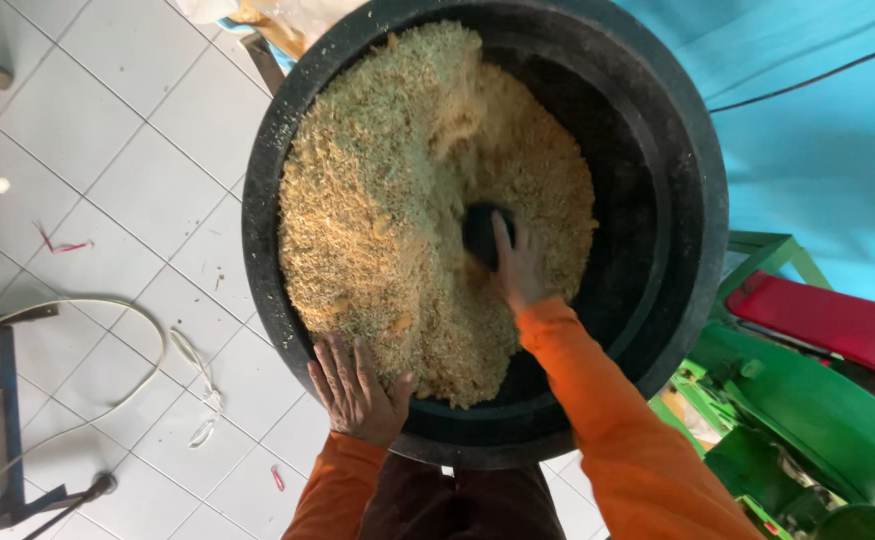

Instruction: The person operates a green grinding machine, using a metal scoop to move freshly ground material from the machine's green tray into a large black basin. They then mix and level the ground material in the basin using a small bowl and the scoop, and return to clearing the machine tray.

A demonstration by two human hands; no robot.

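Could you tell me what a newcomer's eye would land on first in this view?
First, the big black funnel-shaped hopper at the centre, heaped with pale tan chopped material. The right hand is pressed into the heap by the dark central opening, while the left hand rests on the near rim. Green machine parts sit lower right.

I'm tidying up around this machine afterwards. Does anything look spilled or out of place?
Mostly contained: the chopped straw sits inside the black hopper. A few flecks cling to its left rim, and small red scraps plus a loose white cord lie on the tiled floor.
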